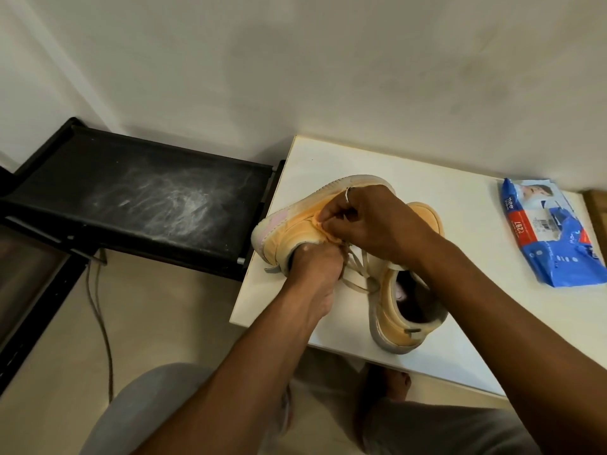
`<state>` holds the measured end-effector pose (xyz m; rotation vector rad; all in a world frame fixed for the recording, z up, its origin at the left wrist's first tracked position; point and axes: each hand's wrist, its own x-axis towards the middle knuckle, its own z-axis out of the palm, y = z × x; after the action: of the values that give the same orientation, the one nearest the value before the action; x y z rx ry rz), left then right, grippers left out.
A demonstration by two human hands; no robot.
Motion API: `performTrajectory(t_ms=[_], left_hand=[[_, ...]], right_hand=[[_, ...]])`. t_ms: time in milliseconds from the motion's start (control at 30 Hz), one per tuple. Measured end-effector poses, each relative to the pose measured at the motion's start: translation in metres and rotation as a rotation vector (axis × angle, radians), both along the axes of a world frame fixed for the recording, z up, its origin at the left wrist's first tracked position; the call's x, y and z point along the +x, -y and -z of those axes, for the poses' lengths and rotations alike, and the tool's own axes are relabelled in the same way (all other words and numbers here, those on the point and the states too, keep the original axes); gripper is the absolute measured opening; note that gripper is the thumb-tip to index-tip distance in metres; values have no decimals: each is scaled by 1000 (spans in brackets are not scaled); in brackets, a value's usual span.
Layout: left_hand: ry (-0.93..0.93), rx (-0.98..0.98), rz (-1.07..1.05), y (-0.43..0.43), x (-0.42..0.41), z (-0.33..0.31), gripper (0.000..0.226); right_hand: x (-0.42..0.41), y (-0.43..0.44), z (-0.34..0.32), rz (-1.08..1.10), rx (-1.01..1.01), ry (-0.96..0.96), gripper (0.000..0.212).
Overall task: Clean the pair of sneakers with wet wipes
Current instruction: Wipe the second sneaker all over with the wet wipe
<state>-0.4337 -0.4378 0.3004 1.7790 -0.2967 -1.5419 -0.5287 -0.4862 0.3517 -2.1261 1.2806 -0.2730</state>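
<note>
Lace-loosening, likely: left hand (312,262) and right hand (371,221) pinched sneaker laces (358,284); wipes pack (547,233) at 3 o'clock untouched, wanted next.

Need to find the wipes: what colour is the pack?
The wet wipes pack is blue with a red panel; head view.

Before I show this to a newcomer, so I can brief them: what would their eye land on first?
The left hand and right hand grip a peach sneaker at its laces on the white table, the second sneaker beside it. A blue wipes pack lies apart at the table's right, and a dust-smeared black shelf stands left of it.
</note>
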Motion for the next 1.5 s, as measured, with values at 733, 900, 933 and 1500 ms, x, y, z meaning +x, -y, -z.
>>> performTrajectory(t_ms=[733,900,933,1500], left_hand=[[-14,-116,26,-5,3,-11,22],[-30,-156,34,-5,5,-16,23],[-29,-165,39,-5,6,-16,23],[-105,-170,-60,-5,6,-26,27]], right_hand=[[-27,13,-6,272,-193,-2,14],[-8,3,-1,115,5,25,13],[-7,2,-1,86,73,73,12],[-23,18,19,341,-266,-112,14]])
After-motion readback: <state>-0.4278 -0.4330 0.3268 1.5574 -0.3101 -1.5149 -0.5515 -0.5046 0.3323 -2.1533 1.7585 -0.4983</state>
